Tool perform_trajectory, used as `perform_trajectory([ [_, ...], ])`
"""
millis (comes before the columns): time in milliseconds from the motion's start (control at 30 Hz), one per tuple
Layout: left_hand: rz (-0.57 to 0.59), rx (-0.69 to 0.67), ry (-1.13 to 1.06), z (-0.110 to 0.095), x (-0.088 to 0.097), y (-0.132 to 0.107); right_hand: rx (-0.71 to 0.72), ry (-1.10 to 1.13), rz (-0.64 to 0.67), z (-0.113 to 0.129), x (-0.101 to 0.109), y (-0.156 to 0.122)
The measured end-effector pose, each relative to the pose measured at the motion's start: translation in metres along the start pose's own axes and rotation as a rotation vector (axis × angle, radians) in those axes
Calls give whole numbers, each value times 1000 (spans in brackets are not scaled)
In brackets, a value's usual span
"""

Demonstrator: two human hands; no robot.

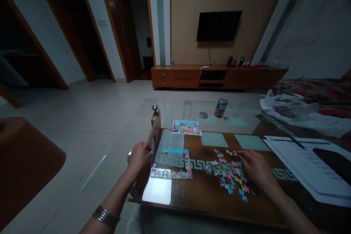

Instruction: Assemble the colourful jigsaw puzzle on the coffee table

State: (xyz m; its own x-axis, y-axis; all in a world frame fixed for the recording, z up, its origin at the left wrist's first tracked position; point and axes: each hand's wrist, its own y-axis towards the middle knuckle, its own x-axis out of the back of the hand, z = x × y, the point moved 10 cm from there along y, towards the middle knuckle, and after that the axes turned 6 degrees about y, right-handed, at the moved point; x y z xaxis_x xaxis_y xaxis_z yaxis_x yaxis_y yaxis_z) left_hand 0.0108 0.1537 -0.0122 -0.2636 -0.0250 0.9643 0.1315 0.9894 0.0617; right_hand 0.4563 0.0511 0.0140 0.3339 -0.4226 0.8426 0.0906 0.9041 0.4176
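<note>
- Pinching a small blue piece (149,151) in left hand (139,157), fingers closed, at left edge of partly built puzzle (172,163).
- Resting right hand (253,166) flat, fingers loosely spread, on loose pieces (227,173) scattered right of puzzle; nothing visibly gripped.

No legible text anywhere. Printed lines on the paper sheets (301,161) at the right too blurred to read. Label on the can (221,108) coloured but unreadable. Cartoon figures only on the picture card (187,128), no words made out. Dark, blank television screen (218,25).
</note>
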Motion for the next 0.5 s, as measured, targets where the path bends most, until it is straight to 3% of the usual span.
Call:
perform_trajectory([
  [500, 9, 7, -2, 0, -1, 0, -12, -15, 1, -1, 0, -1],
])
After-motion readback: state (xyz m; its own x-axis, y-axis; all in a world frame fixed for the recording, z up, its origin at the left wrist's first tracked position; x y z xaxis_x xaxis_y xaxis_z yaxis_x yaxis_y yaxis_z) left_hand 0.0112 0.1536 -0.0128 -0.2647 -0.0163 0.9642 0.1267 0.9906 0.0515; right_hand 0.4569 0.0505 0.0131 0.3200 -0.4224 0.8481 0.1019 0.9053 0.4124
